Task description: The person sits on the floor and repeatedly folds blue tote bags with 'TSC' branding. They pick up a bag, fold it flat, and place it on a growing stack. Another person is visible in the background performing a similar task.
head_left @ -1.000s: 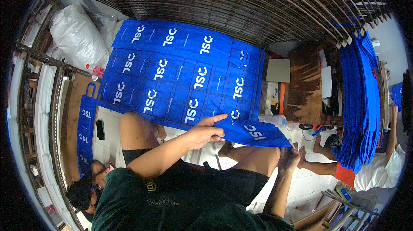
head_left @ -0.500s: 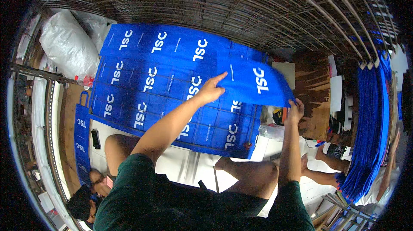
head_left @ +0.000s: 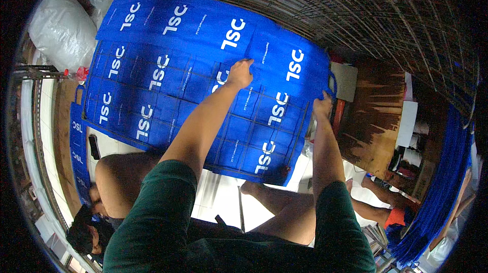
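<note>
Flat blue fabric bags with white print cover a wire mesh rack [head_left: 218, 163] in front of me, laid out in rows. The upper-right blue bag [head_left: 287, 44], with a loop handle at its right end, lies along the far row. My right hand [head_left: 322, 105] is closed on its near right corner. My left hand [head_left: 240, 73] is closed with fingertips at the bag's near left edge, seemingly pinching the cloth, beside a crease. Mesh wires cross over the bags in the nearer rows.
Wire racks [head_left: 356, 13] slant across the top. A plastic-wrapped bundle [head_left: 63, 29] stands far left. Stained wooden board [head_left: 378, 115] and hanging blue cloth [head_left: 437, 186] are at right. A dark phone-like object [head_left: 94, 147] lies left. Other people sit at lower left and right.
The lifted bag has come down flat onto the far row. My left hand went from pointing to closed at its edge; my right hand moved up and left with the corner.
</note>
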Tool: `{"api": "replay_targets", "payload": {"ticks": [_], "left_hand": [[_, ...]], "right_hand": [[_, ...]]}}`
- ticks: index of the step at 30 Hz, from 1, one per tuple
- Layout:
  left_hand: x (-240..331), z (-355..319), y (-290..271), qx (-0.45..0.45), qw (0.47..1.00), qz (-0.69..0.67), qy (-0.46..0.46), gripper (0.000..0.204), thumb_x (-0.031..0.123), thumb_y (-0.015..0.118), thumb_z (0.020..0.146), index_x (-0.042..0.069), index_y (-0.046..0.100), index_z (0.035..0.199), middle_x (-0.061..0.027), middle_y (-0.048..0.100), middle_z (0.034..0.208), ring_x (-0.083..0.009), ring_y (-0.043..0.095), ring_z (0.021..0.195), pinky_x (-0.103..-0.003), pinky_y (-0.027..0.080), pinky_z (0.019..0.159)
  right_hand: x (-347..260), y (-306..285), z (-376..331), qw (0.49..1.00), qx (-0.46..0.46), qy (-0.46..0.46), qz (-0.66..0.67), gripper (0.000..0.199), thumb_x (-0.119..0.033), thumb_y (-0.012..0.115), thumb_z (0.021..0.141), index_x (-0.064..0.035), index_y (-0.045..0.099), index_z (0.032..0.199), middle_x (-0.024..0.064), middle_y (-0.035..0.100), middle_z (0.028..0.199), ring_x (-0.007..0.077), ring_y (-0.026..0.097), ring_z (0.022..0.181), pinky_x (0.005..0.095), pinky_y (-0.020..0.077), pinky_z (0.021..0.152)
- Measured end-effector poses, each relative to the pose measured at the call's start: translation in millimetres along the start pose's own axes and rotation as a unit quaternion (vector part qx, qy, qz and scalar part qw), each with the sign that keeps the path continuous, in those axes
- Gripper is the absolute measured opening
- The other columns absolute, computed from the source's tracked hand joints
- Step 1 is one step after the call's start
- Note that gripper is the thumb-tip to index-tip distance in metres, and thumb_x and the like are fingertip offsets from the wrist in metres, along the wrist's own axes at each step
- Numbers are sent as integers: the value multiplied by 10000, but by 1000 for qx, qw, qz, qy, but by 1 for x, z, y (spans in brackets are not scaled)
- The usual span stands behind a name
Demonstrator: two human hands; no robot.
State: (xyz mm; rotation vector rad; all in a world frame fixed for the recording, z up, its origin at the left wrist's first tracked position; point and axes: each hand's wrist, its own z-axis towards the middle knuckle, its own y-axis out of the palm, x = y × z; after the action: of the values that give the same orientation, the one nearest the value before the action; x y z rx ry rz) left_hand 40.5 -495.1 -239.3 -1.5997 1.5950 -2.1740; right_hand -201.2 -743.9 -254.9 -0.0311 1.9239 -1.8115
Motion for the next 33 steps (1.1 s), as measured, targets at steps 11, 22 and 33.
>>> {"api": "replay_targets", "payload": {"ticks": [11,22,33], "left_hand": [[11,25,2,-17,998,56,-17,456,20,580,662,4,545,1117,-193,551,1114,-332,560,986,-389,461,869],[28,0,-26,43,989,138,-36,532,224,658,708,91,492,1196,-163,508,1128,-357,551,958,-421,473,832],[43,-164,-125,-145,969,19,202,495,290,652,742,124,510,1186,-134,627,924,-316,608,801,-404,491,676]], "right_hand": [[40,40,41,999,-24,7,38,505,5,561,701,-84,539,1198,153,632,876,188,616,657,294,507,601],[-25,-18,-24,999,33,12,7,562,-260,677,757,-102,460,1250,199,530,1133,320,521,1040,408,405,900],[-106,-337,-193,925,68,-359,104,397,-99,673,719,1,554,1085,183,581,1042,332,550,970,382,425,855]]}}
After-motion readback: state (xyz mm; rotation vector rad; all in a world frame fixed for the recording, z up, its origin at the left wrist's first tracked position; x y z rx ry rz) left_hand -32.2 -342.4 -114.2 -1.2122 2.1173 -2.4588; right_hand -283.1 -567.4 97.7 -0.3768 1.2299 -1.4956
